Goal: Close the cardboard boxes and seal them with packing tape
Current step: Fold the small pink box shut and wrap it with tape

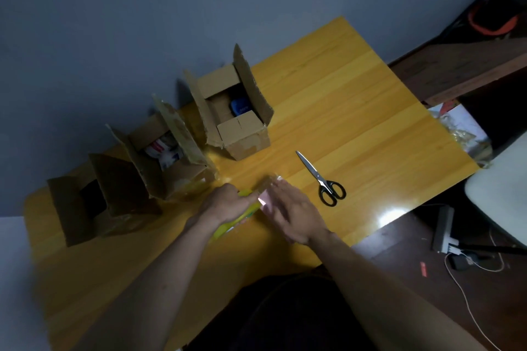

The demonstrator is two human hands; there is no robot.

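A: Standing along the far edge of the yellow table (356, 100) are three cardboard boxes: right box (245, 134), middle box (171, 162), left box (77, 208). All flaps open?

B: Yes. Left hand (225, 204) grips a yellow tape dispenser (231, 225) near the table's front edge; right hand (288, 211) rests beside it, blurred, finger state undeterminable. Scissors (322, 179) lie right.

Scissors (323, 179) lie shut on the yellow table (356, 100) — black handles nearest. Right of the table: a white chair (502, 194), a power strip (443, 232) on the floor.
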